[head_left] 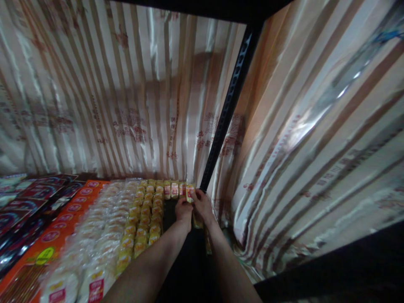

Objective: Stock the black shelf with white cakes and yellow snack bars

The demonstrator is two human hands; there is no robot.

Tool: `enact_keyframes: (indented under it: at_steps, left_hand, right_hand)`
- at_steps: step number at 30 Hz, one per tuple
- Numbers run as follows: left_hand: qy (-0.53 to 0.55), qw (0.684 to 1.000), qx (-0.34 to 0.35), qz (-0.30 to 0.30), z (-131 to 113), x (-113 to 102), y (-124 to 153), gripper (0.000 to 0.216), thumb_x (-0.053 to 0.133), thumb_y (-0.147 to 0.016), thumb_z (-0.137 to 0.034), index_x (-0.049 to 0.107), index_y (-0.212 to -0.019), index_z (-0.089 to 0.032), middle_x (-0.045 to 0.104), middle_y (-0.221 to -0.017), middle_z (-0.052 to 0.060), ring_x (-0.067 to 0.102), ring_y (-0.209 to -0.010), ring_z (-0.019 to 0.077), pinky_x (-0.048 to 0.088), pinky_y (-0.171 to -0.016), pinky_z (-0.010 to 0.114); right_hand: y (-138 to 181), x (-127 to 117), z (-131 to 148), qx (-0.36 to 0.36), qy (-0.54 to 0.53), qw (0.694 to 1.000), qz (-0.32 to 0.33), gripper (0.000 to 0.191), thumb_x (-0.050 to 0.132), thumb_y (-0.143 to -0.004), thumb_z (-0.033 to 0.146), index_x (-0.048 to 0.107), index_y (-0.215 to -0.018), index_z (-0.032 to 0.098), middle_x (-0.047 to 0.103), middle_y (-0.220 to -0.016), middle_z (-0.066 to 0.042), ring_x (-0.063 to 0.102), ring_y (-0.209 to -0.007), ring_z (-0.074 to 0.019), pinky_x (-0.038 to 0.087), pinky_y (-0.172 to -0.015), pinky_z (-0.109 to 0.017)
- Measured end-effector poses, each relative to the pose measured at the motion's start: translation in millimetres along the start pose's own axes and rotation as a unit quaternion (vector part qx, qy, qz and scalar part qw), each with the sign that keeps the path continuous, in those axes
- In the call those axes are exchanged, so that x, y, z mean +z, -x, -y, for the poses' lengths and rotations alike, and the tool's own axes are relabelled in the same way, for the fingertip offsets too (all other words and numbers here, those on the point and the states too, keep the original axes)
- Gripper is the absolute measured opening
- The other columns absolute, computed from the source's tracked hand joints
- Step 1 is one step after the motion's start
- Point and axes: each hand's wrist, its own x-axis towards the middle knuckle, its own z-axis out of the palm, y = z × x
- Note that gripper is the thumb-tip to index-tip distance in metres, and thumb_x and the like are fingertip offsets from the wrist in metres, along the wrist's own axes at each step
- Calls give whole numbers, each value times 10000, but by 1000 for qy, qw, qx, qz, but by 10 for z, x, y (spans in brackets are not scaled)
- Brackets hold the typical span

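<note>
At the back right corner of a dark shelf [176, 269], both my hands meet at a small yellow packet with a red label [190, 192]. My left hand [183, 210] pinches its lower left side, and my right hand [203, 205] grips it from the right. Left of it, a short row of similar red-labelled packets [172, 190] stands along the back. More yellow packets [144, 219] run in columns toward me. Beneath my right hand another yellowish packet [197, 221] is partly hidden.
Clear-wrapped round white packs [109, 231], an orange printed package [67, 219] and dark glossy packages [25, 210] lie to the left. A black perforated post [225, 113] rises beside my right hand. Striped plastic sheeting [142, 105] hangs behind and at right.
</note>
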Motion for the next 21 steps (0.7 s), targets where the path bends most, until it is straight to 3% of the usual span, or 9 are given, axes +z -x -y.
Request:
enact_keyframes:
  at_steps: [6,11,17,21]
  left_hand:
    - [-28,1000,8,5,150,77,-100,283,564,-599,13,671,-811,-142,679,-687,25,643,-698,136,490,-692,222]
    - [-55,996,33,64,126,127,-95,284,558,-650,-13,684,-876,-132,712,-821,61,649,-798,145,480,-763,223]
    - [-109,989,61,78,154,105,-160,255,558,-676,-48,686,-863,-164,712,-817,38,642,-840,156,475,-782,231]
    - [-169,980,65,78,195,29,-287,274,525,-684,-51,682,-855,-198,708,-863,22,632,-890,163,479,-780,226]
  right_hand:
    - [7,-1,-13,43,154,985,-73,450,416,-852,323,474,-1238,97,675,-1005,-134,635,-924,-214,458,-778,-287]
    - [-14,-10,-30,30,197,979,-51,391,406,-867,361,560,-1136,123,677,-992,-134,619,-968,-209,444,-777,-264]
    - [-107,18,-96,68,192,978,-41,355,540,-776,385,618,-991,113,687,-897,-111,638,-832,-205,449,-690,-249]
    - [-141,70,-130,31,187,980,-63,317,538,-778,343,620,-967,102,675,-900,-111,625,-812,-183,442,-704,-230]
